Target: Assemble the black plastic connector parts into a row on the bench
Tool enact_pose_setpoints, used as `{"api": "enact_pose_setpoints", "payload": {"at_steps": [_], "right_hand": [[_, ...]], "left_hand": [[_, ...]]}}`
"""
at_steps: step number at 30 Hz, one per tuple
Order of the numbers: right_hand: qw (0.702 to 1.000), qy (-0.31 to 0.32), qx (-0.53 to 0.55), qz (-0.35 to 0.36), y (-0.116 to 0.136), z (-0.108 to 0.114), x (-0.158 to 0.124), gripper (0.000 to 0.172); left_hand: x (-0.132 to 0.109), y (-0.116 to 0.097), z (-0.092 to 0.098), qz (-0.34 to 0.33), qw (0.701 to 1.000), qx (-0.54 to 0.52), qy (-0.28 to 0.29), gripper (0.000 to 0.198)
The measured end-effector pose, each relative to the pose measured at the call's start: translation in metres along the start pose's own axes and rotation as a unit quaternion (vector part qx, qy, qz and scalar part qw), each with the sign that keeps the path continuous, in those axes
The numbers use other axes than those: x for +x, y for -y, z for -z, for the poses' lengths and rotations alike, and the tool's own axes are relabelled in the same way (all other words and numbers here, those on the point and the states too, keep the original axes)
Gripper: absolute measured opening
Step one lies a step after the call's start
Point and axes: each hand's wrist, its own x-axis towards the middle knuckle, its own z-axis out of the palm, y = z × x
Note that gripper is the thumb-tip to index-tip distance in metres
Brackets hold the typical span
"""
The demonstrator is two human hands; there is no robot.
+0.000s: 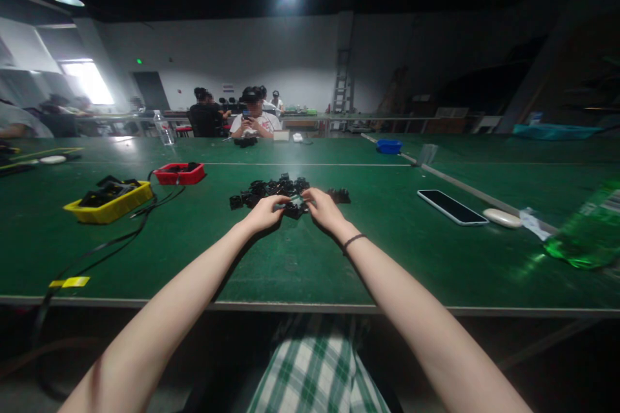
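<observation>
A loose pile of small black parts [259, 190] lies on the green table in front of me; their exact kind is too small to make out. At the near edge of this pile is one black part [292, 210], with a hand on either side of it. My left hand [264, 214] has its thumb and fingers curled onto the part's left side. From the right, my right hand [323, 208] grips it with bent fingers, a dark band on that wrist. The fingertips partly hide the part. More black pieces [339, 195] lie just beyond my right hand.
Left on the green table [290, 271] stand a yellow bin [113, 210] and a red bin [180, 174], both holding black parts, beside black cables [140, 226]. A phone [451, 206], white mouse-like object [502, 218] and green bottle [586, 232] lie right. A person [256, 121] sits opposite.
</observation>
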Motion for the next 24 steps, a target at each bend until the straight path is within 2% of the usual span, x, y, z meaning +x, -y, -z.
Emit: {"api": "enact_pose_setpoints", "payload": {"at_steps": [9, 17, 24], "right_hand": [[1.000, 0.006, 0.031, -0.001, 0.0015, 0.0001, -0.0011, 0.022], [0.999, -0.014, -0.031, 0.022, -0.0036, -0.0018, 0.0020, 0.017], [0.998, 0.019, -0.048, 0.029, -0.0060, -0.0027, 0.0013, 0.015]], "left_hand": [[-0.0007, -0.0019, 0.0007, 0.018, 1.000, 0.008, 0.003, 0.034], [-0.0021, -0.0042, 0.0022, 0.024, 0.999, 0.029, 0.018, 0.038], [-0.0025, -0.0037, 0.0016, -0.002, 1.000, 0.013, 0.021, 0.038]]}}
